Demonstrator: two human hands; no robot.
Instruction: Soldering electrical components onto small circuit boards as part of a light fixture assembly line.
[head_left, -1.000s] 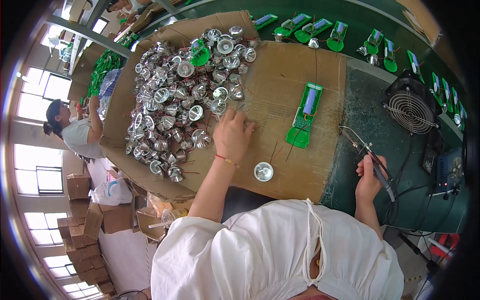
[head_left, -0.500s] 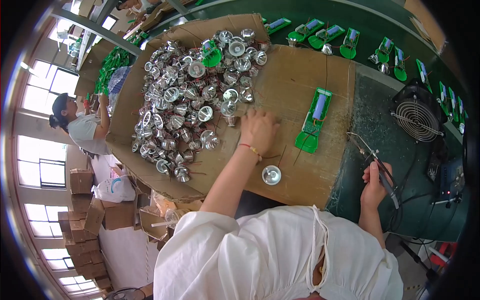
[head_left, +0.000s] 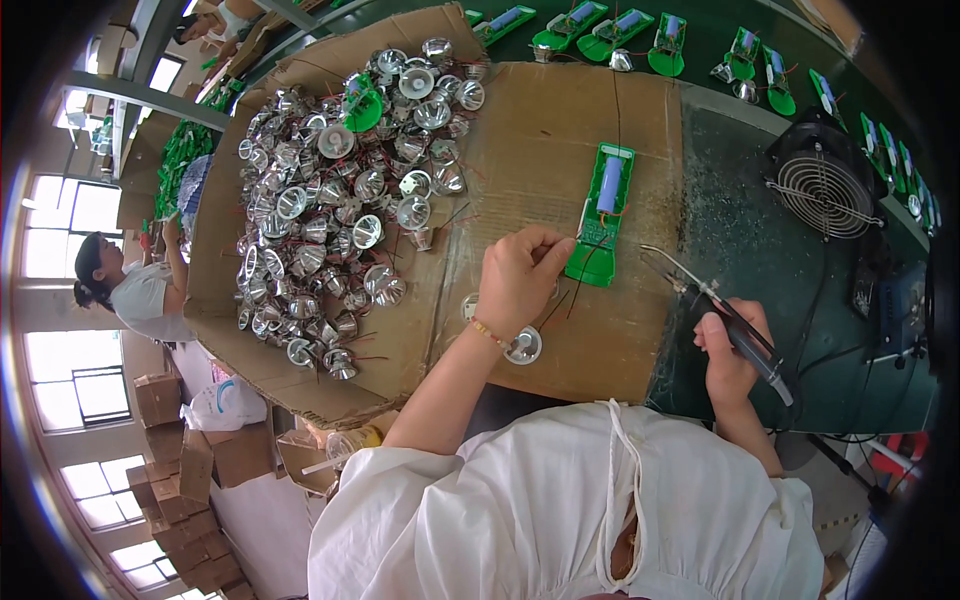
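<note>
Pinching thin wires, left hand (head_left: 517, 280) steadies them beside green board (head_left: 600, 215); right hand (head_left: 733, 350) grips soldering iron (head_left: 715, 305), tip poised nearby.

bright window daylight, sharp centre, warped edges

Looks like a small electronics assembly workshop. Up and left of the left grip there's a huge pile of silver lamp reflectors (head_left: 340, 210) on cardboard, a row of green circuit boards (head_left: 640, 30) runs along the far edge of the bench (head_left: 740, 240), a small fan (head_left: 822, 190) sits beyond the right grip, and stacked cartons (head_left: 180, 450) stand by big windows.
</note>
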